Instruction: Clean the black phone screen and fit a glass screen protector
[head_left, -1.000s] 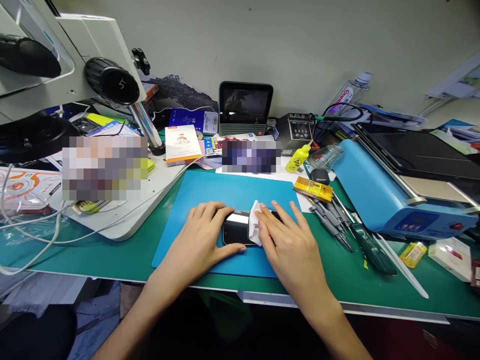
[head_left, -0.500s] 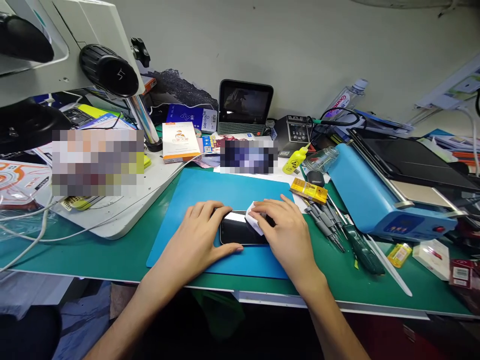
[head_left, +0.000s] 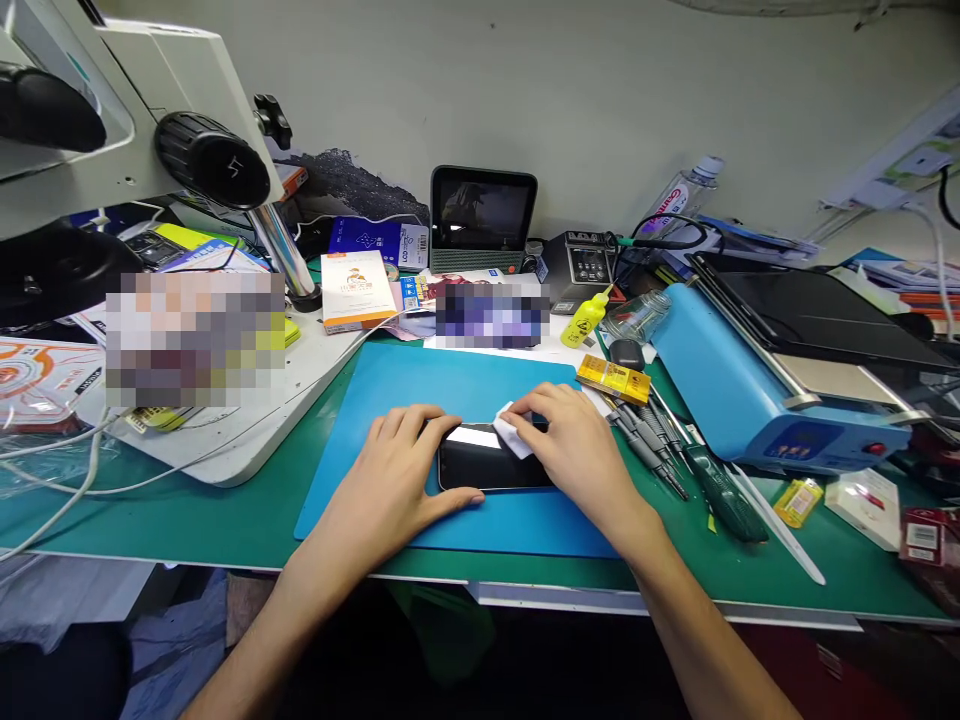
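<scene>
A black smartphone [head_left: 484,468] lies face up and lengthwise on a blue mat [head_left: 450,375], a bright reflection along its far edge. My left hand [head_left: 394,470] grips its left end, fingers at the far edge and thumb at the near edge. In the fingers of my right hand [head_left: 577,440] is a folded white wipe [head_left: 512,434], pressed against the right part of the screen. That hand covers the phone's right end.
A microscope [head_left: 217,160] on a white base stands at left. Right of the mat lie a yellow box [head_left: 613,380], several screwdrivers [head_left: 649,445] and a blue machine [head_left: 720,390]. Behind are a yellow-green bottle [head_left: 585,318] and a small screen device [head_left: 484,215].
My right hand and forearm have swung slightly, the wrist moving right, with the wipe still on the screen. My left hand keeps its hold on the phone. The view has shifted slightly.
</scene>
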